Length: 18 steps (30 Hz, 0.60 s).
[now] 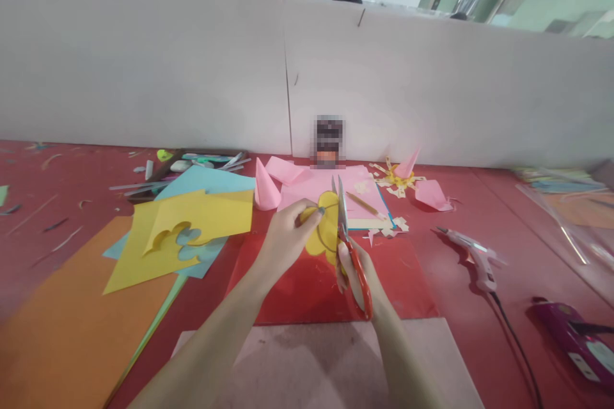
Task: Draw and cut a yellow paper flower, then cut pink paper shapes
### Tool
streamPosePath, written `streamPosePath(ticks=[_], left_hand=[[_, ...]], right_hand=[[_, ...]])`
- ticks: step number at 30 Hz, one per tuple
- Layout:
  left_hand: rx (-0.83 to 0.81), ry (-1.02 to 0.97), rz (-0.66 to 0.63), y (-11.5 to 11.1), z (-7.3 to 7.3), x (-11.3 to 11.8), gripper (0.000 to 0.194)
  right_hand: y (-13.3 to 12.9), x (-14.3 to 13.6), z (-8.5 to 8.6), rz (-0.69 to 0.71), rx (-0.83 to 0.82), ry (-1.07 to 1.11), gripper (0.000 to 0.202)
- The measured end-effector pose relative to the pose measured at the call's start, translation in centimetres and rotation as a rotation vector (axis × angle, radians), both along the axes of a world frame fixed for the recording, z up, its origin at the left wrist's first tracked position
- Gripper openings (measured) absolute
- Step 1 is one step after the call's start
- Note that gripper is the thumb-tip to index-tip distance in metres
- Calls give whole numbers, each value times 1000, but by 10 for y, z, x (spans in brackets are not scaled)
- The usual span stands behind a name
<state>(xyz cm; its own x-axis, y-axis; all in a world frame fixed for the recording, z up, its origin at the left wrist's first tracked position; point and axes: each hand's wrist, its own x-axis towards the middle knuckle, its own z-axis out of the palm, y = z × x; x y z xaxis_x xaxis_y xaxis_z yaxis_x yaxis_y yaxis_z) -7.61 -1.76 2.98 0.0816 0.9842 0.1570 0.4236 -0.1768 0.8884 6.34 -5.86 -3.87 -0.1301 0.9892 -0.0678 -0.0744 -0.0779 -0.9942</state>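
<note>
A yellow scalloped paper piece [328, 223] with a curved dark line on it is pinched at its left side by my left hand [292, 229]. My right hand [354, 268] grips red-handled scissors [361, 278], whose blades point away from me, slightly apart, at the right edge of the yellow paper. Both hands are over a red sheet [297, 297]. A pink cone [265, 186] stands beyond my left hand. Pink paper with a pencil [365, 204] on it lies just past the scissors.
Yellow sheets with a cut-out [192, 223], blue paper [206, 179] and orange paper [86, 319] lie left. A glue gun [472, 255] with its cord and a purple device [575, 339] are right. A pink-and-yellow paper piece [405, 172] sits near the white partition [192, 64].
</note>
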Motion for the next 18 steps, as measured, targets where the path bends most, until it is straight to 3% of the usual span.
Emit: streamPosePath(ticks=[18], left_hand=[[14, 35, 5, 1, 0, -1, 18]], right_hand=[[-1, 3, 7, -15, -44, -27, 39]])
